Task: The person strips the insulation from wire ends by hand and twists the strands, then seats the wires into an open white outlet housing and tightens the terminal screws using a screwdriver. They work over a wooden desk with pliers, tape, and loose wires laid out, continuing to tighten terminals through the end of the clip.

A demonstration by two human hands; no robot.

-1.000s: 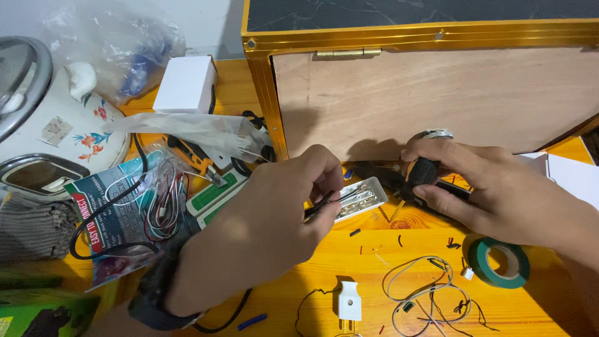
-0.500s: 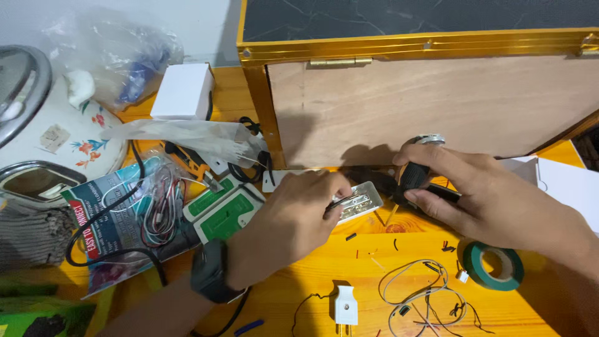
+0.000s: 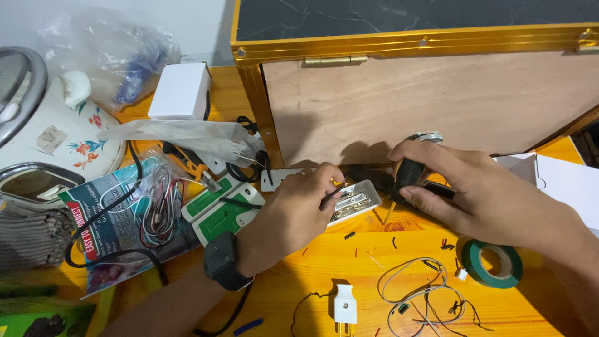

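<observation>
Two hands work at a small white terminal block on the orange worktop.

The terminal block (image 3: pixel 354 201) lies before a wooden panel (image 3: pixel 437 106). The left hand (image 3: pixel 290 215) pinches a thin dark wire (image 3: pixel 329 195) at its edge; the right hand (image 3: pixel 474 193) grips a black-handled tool (image 3: pixel 409 173). Green tape roll (image 3: pixel 496 264) and white plug (image 3: pixel 344 307) lie nearby.

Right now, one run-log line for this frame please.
left hand: pinching thin wire at small white module | right hand: gripping black-handled tool | green tape roll: lying on the orange table
</observation>
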